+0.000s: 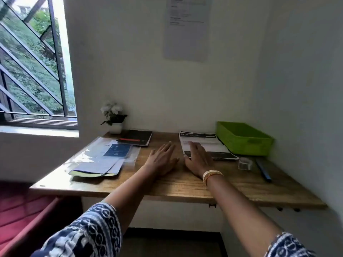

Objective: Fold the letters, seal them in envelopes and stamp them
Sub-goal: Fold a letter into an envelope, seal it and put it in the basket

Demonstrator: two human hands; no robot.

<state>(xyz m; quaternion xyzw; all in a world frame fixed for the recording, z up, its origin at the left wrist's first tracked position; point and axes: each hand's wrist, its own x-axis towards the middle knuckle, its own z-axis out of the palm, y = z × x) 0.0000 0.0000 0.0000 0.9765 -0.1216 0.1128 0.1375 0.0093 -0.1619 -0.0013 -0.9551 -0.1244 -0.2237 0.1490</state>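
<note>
From the head view, both arms are reaching out over a wooden counter [178, 184] set into a white corner. The left hand [161, 158] is lying flat, palm down, on the bare wood near the middle, its fingers [168, 147] straight and slightly spread, gripping nothing. The right hand [197, 158] is lying flat just beside it, fingers stretched forward and resting on the near edge of a printed sheet [204, 143], holding nothing; pale bangles [211, 175] are circling that wrist.

The sheet is lying toward the back right and is showing a dark header band with "2400" in white; the remaining print is too blurred to read. A green basket [245, 139] is sitting in the back right corner, touching the sheet's right side. Near the right edge a small clear object [245, 163] and a blue pen [263, 171] are lying.

On the left side a pile of papers [104, 160], with a blue card and clear plastic, is spreading toward the front left. Behind it a black notebook [138, 137] is carrying a red pen [130, 140], and a potted white flower [113, 116] is standing at the back edge. A notice [187, 28] is hanging on the wall, unreadable.
</note>
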